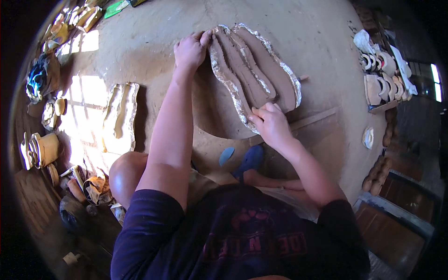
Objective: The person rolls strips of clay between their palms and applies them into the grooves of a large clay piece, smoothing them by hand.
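Note:
A long, wavy-edged mould with a chipped white rim is lined with brown clay and has channels running lengthwise. It lies tilted over a round brown board. My left hand is closed on its far left end, with the thumb along the rim. At the near end, my right hand is closed with curled fingers against the rim and the clay beside it; its fingertips are partly hidden. A second pale mould piece with a long groove lies to the left, partly in sunlight.
A flat blue oval piece lies near a blue shoe. On the right, curved pale pieces sit in a stack. Pots and curved pieces line the left side. A wooden strip lies right of the mould.

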Demonstrator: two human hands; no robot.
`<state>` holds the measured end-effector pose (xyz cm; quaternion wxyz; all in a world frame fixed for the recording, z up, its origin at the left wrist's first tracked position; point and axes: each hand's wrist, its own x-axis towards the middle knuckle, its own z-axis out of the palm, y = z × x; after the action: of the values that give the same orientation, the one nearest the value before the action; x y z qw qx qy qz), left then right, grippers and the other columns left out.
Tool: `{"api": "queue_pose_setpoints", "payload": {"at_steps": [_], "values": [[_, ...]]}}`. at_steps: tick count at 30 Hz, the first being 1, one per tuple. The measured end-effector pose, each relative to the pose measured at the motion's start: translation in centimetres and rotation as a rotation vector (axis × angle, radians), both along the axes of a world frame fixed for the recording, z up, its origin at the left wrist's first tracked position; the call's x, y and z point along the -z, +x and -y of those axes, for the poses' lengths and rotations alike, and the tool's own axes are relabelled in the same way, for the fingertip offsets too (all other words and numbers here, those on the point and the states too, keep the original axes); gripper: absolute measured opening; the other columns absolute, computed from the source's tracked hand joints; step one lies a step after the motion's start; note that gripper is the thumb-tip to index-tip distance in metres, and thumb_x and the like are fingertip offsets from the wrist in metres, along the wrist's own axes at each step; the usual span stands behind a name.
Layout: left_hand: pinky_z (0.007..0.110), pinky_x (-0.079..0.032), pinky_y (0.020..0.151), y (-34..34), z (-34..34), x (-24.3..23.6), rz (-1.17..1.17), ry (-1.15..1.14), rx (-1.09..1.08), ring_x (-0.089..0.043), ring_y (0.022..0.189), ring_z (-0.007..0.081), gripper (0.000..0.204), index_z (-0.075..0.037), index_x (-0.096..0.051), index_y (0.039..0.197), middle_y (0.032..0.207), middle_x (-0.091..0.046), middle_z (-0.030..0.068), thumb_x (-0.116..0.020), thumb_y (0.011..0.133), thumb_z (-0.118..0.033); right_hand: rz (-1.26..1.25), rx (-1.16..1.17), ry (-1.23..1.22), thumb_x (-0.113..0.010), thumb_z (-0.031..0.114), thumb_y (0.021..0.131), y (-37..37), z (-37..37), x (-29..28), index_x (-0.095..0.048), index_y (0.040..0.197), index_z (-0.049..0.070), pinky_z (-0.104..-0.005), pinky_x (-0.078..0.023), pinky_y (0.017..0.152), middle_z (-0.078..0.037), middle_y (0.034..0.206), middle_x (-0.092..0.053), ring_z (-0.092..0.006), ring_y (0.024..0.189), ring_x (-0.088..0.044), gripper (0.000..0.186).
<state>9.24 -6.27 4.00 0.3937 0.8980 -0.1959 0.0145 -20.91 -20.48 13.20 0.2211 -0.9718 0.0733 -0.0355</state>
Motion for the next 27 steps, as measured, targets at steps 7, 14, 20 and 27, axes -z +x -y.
{"api": "queue_pose_setpoints", "payload": {"at_steps": [7,14,20,27], "values": [[0.049,-0.048,0.105,0.5,0.4,-0.1,-0.035,0.004,0.008,-0.068,0.117,0.0372,0.059,-0.016,-0.075,0.126,0.121,-0.075,0.0130,-0.044,0.105,-0.061,-0.240,0.094,0.127,-0.080,0.022,0.090,0.0,0.6,-1.4,-0.079,0.109,0.000,-0.0404,-0.053,0.078,-0.016,0.090,-0.066,-0.0327,0.085,-0.066,0.029],[0.048,-0.048,0.105,0.3,0.4,-0.5,-0.038,0.015,0.016,-0.068,0.118,0.0373,0.061,-0.016,-0.075,0.128,0.124,-0.074,0.0138,-0.044,0.105,-0.063,-0.142,0.021,0.107,-0.079,0.023,0.089,-1.1,1.8,-1.3,-0.080,0.104,0.002,-0.0455,-0.053,0.083,-0.016,0.092,-0.067,-0.0363,0.092,-0.067,0.026],[0.047,-0.048,0.105,0.8,0.2,-0.3,-0.042,0.013,0.033,-0.069,0.117,0.0375,0.063,-0.016,-0.075,0.129,0.123,-0.075,0.0134,-0.045,0.104,-0.065,-0.103,-0.063,0.073,-0.080,0.023,0.087,-2.0,2.6,-0.9,-0.081,0.104,0.002,-0.0444,-0.053,0.082,-0.015,0.092,-0.066,-0.0346,0.091,-0.066,0.027],[0.045,-0.049,0.104,0.4,0.3,-0.1,-0.065,0.016,0.017,-0.069,0.116,0.0377,0.063,-0.015,-0.075,0.128,0.120,-0.076,0.0133,-0.044,0.104,-0.065,-0.341,0.082,0.295,-0.081,0.022,0.087,-2.0,4.0,-1.7,-0.082,0.105,0.005,-0.0421,-0.052,0.080,-0.013,0.090,-0.066,-0.0308,0.088,-0.066,0.024]]}}
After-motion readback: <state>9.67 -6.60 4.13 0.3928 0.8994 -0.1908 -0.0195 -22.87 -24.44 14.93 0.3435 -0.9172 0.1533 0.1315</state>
